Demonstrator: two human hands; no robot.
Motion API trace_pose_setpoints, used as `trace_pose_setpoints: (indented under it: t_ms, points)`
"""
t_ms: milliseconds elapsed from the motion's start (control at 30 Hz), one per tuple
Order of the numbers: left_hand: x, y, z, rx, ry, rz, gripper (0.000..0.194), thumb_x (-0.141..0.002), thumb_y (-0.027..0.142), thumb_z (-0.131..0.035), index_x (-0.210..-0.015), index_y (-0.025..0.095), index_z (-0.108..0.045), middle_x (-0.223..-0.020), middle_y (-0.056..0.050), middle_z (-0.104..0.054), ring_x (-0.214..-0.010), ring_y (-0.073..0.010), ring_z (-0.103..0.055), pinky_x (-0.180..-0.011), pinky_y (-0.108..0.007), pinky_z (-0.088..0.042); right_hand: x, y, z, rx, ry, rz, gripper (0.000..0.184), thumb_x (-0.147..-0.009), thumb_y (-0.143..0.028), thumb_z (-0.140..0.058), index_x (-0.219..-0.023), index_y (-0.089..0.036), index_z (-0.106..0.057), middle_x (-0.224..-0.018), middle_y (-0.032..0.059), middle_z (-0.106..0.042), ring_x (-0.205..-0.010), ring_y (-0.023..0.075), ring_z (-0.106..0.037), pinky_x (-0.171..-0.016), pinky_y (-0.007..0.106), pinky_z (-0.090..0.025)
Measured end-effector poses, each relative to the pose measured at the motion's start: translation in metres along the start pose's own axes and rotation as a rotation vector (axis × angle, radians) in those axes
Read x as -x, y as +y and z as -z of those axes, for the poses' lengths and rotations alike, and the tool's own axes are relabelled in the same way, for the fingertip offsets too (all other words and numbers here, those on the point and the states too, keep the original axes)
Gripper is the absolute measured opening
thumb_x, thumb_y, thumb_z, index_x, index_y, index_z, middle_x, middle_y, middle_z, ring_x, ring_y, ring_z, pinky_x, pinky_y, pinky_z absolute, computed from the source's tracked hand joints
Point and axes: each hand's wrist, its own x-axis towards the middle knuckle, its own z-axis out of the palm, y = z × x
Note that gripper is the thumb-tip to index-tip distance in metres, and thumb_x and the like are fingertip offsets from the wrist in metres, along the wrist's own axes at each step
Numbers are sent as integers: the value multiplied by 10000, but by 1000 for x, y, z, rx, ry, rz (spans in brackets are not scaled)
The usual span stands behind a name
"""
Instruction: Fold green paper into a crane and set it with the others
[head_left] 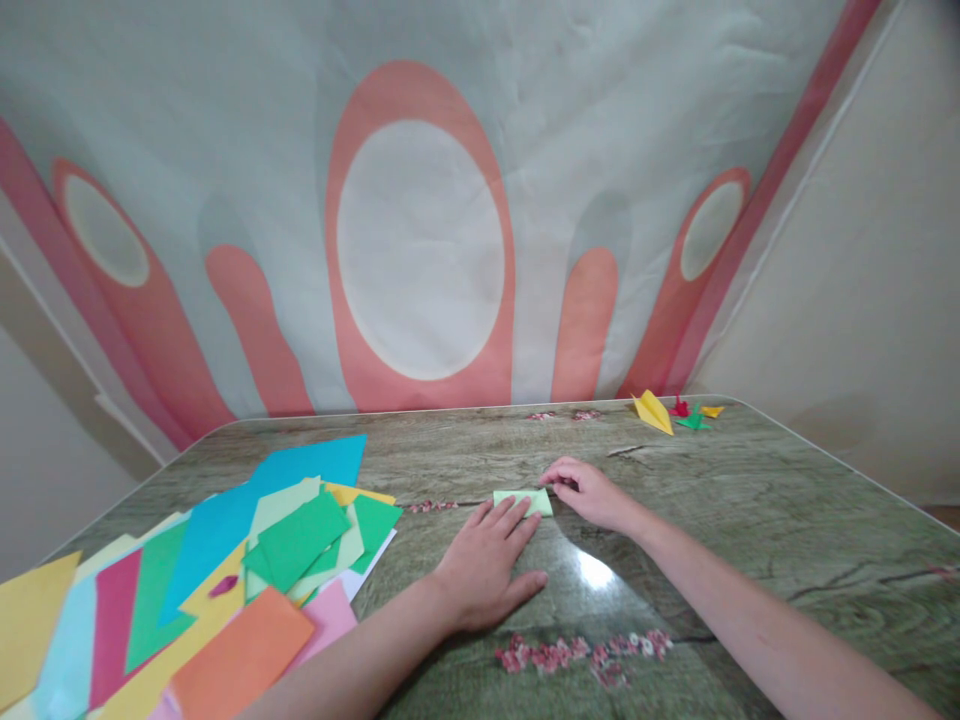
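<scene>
A small folded piece of light green paper point(541, 503) lies on the wood-patterned table point(450, 455). My left hand point(491, 560) lies flat with its fingers spread, the fingertips pressing on the paper's left and middle part. Just beyond the paper's right end is my right hand point(581, 490), its fingers bent and its thumb near the index finger. The fingertips of that hand come close to the paper's upper right corner; whether they touch it, I cannot tell. Nothing shows in the right hand.
Coloured paper sheets, among them blue point(307, 465), green point(300, 540) and orange point(236, 655), overlap in a pile at the left. A yellow folded paper plane point(653, 411) and small red, green point(693, 420) and yellow folded figures stand at the far right edge. A printed backdrop point(420, 250) rises behind.
</scene>
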Motion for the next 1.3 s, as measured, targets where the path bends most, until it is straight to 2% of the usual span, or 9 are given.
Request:
trace_pose_setpoints:
  t_ms: [100, 233, 433, 700, 833, 967, 1100, 1300]
  points:
    - [0, 0, -1, -1, 3, -6, 647, -861, 608, -251, -1398, 248, -229, -1470, -42, -223, -1343, -256, -186, -1093, -428, -142, 3, -9, -2, 31, -12, 54, 217, -788, -163, -516, -905, -215, -692, -946, 52, -605, -859, 168, -561, -778, 297, -448]
    - [-1, 0, -1, -3, 7, -4, 648, -859, 611, -250, -1393, 246, -241, -1466, -43, -235, -1340, -258, -194, -1092, -431, -142, 7, -14, -5, 199, -28, 132, 193, -785, -229, -568, -921, -256, -702, -962, 45, -598, -905, 189, -536, -837, 339, -414]
    - [0, -2, 3, 14, 4, 1, 649, -868, 596, -252, -1396, 220, -234, -1451, -58, -273, -1327, -237, -236, -1091, -402, -161, 6, -12, -3, 298, -59, 163, 192, -812, -248, -549, -923, -269, -704, -984, 44, -600, -893, 184, -531, -829, 339, -407]
    - [0, -5, 4, 8, 23, 19, 625, -868, 579, -282, -1376, 215, -281, -1435, -66, -307, -1311, -234, -269, -1082, -395, -174, 8, -22, 3, 419, -125, 181, 232, -862, -258, -480, -961, -256, -690, -1037, 50, -599, -950, 192, -512, -854, 349, -397]
    - [-1, -5, 4, 3, 35, 20, 615, -863, 571, -313, -1367, 219, -298, -1421, -70, -328, -1296, -243, -286, -1073, -401, -195, 10, -25, 1, 439, -105, 200, 231, -866, -241, -473, -953, -245, -686, -1042, 55, -601, -964, 196, -505, -852, 357, -397]
    - [-1, -4, 8, -19, 65, 36, 572, -847, 553, -376, -1325, 238, -369, -1372, -78, -383, -1251, -261, -337, -1042, -418, -245, 13, -29, -4, 455, -60, 278, 223, -854, -178, -472, -901, -217, -687, -991, 58, -620, -982, 206, -495, -871, 382, -377]
    - [0, -3, 11, -36, 80, 41, 545, -845, 542, -394, -1298, 239, -399, -1332, -85, -418, -1209, -262, -376, -1015, -422, -275, 14, -36, -8, 437, -96, 328, 241, -838, -121, -453, -886, -193, -678, -953, 58, -629, -919, 182, -530, -851, 341, -394]
    - [-1, -3, 10, -49, 91, 39, 534, -846, 547, -389, -1252, 203, -432, -1318, -96, -437, -1203, -250, -386, -1025, -414, -252, 16, -46, -6, 524, -147, 303, 255, -830, -126, -440, -912, -191, -673, -964, 58, -634, -901, 187, -554, -850, 337, -386]
